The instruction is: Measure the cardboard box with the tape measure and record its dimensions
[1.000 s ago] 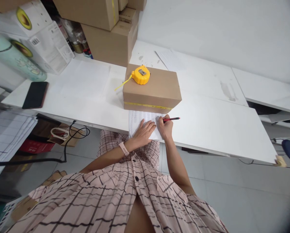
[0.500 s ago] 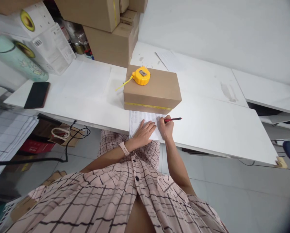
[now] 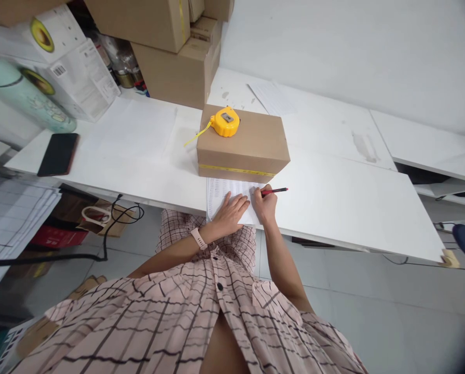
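A printed sheet of paper [image 3: 219, 192] lies at the near edge of the white table [image 3: 333, 197], partly tucked under a brown cardboard box [image 3: 248, 143]. My left hand [image 3: 230, 212] lies flat on the sheet with its fingers spread. My right hand [image 3: 265, 203] is closed round a red pen [image 3: 275, 191], whose tip rests on the sheet near the box's front. A yellow tape measure [image 3: 225, 121] sits on top of the box, with its tape running along the box's front edge.
A black phone [image 3: 57, 154] lies at the table's left end. Larger cardboard boxes [image 3: 178, 67], white cartons [image 3: 80, 78] and a mint-green bottle [image 3: 22, 98] stand at the back left. Loose papers [image 3: 273, 96] lie behind the box. Cables hang under the table.
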